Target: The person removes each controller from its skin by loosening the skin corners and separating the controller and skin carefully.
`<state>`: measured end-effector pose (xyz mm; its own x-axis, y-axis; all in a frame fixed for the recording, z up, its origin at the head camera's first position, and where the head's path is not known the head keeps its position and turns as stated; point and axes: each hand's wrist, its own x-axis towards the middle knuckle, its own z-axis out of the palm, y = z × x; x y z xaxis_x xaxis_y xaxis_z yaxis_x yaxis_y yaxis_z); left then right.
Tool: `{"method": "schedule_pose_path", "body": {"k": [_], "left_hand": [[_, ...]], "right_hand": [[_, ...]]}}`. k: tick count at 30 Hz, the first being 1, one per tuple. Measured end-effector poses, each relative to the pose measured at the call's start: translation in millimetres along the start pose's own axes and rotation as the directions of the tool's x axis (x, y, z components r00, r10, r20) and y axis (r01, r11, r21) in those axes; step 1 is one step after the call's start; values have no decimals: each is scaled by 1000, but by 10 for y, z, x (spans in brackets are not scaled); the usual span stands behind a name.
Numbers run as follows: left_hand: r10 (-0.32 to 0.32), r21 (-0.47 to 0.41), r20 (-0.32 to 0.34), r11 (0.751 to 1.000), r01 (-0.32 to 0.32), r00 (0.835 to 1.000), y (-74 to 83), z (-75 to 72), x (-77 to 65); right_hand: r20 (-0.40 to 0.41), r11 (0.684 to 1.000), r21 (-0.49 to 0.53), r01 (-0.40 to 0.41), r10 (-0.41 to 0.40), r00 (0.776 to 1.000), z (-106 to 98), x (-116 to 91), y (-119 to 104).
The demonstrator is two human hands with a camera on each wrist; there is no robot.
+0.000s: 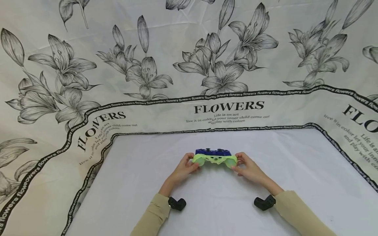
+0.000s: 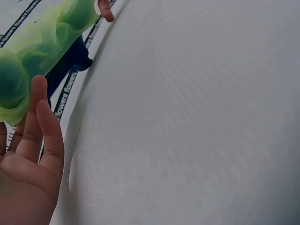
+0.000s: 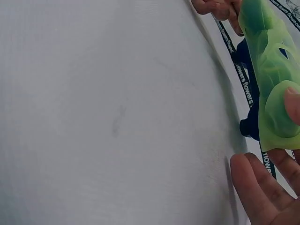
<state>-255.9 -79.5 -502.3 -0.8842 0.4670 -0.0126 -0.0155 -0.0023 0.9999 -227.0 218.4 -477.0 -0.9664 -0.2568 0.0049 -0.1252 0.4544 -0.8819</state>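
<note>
A dark blue game controller (image 1: 212, 152) is held up over the white surface, its thumbsticks showing on top. A translucent lime-green silicone cover (image 1: 217, 159) wraps its lower side and handles, while the blue part stands out beyond it. My left hand (image 1: 185, 168) pinches the covered left handle between thumb and fingers. On the opposite handle, my right hand (image 1: 248, 168) grips the cover in the same way. The right wrist view shows the right thumb pressing the cover (image 3: 279, 79), with a thumbstick of the controller (image 3: 253, 126) jutting out beside it.
A white cloth-covered table (image 1: 218, 209) lies beneath the hands. Behind and at both sides stands a fabric backdrop (image 1: 165, 114) printed with flowers and lettering. Black wrist cameras (image 1: 177, 203) are strapped at both sleeve cuffs.
</note>
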Motion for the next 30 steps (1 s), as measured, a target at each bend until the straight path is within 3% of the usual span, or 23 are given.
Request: {"method": "schedule_pose_path", "body": {"k": [12, 17, 23, 30], "left_hand": [[9, 61, 86, 998, -14, 996, -5, 3, -52], [-27, 76, 86, 997, 20, 996, 37, -26, -70], [-20, 56, 108, 998, 14, 994, 29, -55, -76], [-6, 6, 145, 1000, 5, 989, -3, -30, -103]], "right_hand": [[97, 995, -73, 67, -60, 993, -46, 43, 21], [155, 991, -81, 108, -94, 983, -55, 37, -15], [200, 986, -96, 139, -118, 973, -62, 24, -38], [224, 962, -207, 178, -131, 966, -72, -24, -53]]}}
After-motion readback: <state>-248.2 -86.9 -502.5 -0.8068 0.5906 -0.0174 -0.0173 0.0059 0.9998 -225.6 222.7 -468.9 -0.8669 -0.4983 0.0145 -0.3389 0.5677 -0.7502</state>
